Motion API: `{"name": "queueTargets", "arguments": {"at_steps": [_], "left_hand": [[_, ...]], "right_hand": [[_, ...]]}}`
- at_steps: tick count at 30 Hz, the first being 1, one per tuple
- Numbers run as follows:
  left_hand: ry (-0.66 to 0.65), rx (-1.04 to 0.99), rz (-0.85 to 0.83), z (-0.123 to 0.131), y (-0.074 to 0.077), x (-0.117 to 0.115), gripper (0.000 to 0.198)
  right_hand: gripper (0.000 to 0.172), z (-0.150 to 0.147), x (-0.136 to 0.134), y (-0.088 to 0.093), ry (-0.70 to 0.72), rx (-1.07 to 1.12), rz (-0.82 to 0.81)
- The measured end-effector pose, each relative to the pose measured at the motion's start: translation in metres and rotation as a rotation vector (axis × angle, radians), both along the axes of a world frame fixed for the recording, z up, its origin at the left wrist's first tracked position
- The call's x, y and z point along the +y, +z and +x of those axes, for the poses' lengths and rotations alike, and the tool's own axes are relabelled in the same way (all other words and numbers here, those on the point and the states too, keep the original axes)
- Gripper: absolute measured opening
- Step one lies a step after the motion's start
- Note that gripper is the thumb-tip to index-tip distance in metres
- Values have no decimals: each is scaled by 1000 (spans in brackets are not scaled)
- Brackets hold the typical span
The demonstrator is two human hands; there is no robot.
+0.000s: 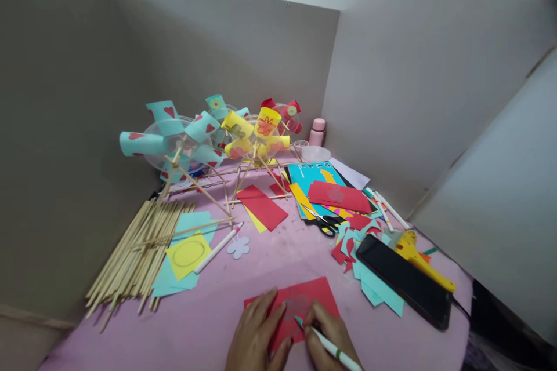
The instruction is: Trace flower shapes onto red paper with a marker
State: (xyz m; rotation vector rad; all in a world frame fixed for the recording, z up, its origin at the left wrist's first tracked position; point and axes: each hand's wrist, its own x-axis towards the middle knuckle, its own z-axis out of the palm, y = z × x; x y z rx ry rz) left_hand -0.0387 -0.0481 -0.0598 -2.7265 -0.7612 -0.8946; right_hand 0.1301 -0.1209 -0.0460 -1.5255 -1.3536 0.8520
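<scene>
A red sheet of paper (319,293) lies on the pink table near its front edge, with a faint flower-like shape on it under the hands. My left hand (260,330) rests on the sheet's left part, fingers spread and flat. In my right hand (327,333) is a white marker (337,351) with a green band, its tip on or just over the red paper beside the faint shape. Above the sheet, a pale flower cutout (238,247) lies near a white and pink marker (218,248).
Bamboo sticks (130,255) lie at the left beside a yellow square (188,256). Paper pinwheels (178,142) on stick stands fill the back. Scissors (324,222), paper scraps (348,243), a black phone (404,281) and a yellow glue gun (418,258) lie right.
</scene>
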Motion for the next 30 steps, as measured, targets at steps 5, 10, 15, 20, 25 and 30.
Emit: {"name": "queueTargets", "arguments": {"at_steps": [5,10,15,20,25,30], "left_hand": [[-19,-3,15,-2,1,5,38],[-36,-19,10,-1,2,5,36],[-11,-38,-27,1,2,3,36],[-20,-72,-78,0,0,4,37],[-15,-78,-105,-1,0,2,38],[-4,-69,-113,-1,1,0,37]], "right_hand": [[8,0,2,4,18,-32,17],[11,0,3,9,33,-61,7],[10,-1,2,11,38,-92,2],[10,-1,2,11,61,-123,16],[8,0,2,14,68,-145,15],[6,-1,1,16,62,-137,-3]]}}
